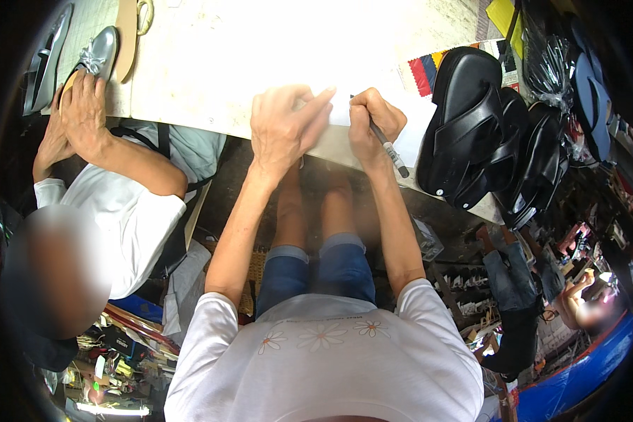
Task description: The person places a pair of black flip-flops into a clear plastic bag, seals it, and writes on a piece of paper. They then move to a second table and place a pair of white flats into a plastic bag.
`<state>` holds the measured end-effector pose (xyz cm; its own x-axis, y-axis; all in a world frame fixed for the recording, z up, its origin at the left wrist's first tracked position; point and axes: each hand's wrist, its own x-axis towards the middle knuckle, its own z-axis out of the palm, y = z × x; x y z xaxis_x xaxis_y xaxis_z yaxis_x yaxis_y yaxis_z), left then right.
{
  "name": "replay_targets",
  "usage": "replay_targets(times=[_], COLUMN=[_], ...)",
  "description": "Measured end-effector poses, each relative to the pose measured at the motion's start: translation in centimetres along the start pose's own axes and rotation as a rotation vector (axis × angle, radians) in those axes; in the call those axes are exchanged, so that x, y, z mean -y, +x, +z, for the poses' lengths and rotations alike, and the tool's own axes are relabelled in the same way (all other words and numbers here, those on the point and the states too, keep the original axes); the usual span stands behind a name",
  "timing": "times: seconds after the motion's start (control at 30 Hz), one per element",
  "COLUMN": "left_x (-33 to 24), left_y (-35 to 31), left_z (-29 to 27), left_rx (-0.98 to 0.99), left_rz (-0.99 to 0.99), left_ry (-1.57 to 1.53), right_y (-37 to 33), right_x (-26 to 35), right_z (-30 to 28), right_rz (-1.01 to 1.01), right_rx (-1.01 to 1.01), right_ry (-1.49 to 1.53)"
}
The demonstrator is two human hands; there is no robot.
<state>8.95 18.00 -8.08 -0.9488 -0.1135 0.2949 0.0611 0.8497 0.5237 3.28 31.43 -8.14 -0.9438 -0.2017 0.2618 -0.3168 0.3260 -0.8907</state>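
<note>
My right hand (377,125) is closed round a dark marker pen (388,148). The pen slants across the hand, one end sticking out towards me. A sheet of white paper (416,112) lies beside and under this hand on the pale tabletop (221,118). Just to the left, my left hand (283,125) rests near the table's front edge, fingers stretched out and slightly blurred, pointing towards the right hand. I see nothing held in it. Glare washes out the surface beyond both hands, so any marks there cannot be made out.
Black cross-strap sandals (464,119) stand on the table's right, over zigzag-edged colour swatches (423,74). Farther right are blue sandals (592,98) and a clear plastic bag (547,67). At left, a co-worker's hands (81,116) touch a silver bow shoe (100,53).
</note>
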Motion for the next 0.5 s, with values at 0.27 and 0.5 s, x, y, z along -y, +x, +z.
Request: replay_targets(times=[0.27,0.5], left_x=[0.09,0.13], left_y=[-0.06,-0.04], left_z=[0.12,0.21], left_rx=[0.003,0.004], left_rz=[-0.002,0.002], left_ry=[-0.006,-0.005], right_y=[0.02,-0.13], right_x=[-0.04,-0.34], right_z=[-0.09,-0.11], right_rz=[0.006,0.039], right_rx=[-0.015,-0.035], right_ry=[0.0,0.022])
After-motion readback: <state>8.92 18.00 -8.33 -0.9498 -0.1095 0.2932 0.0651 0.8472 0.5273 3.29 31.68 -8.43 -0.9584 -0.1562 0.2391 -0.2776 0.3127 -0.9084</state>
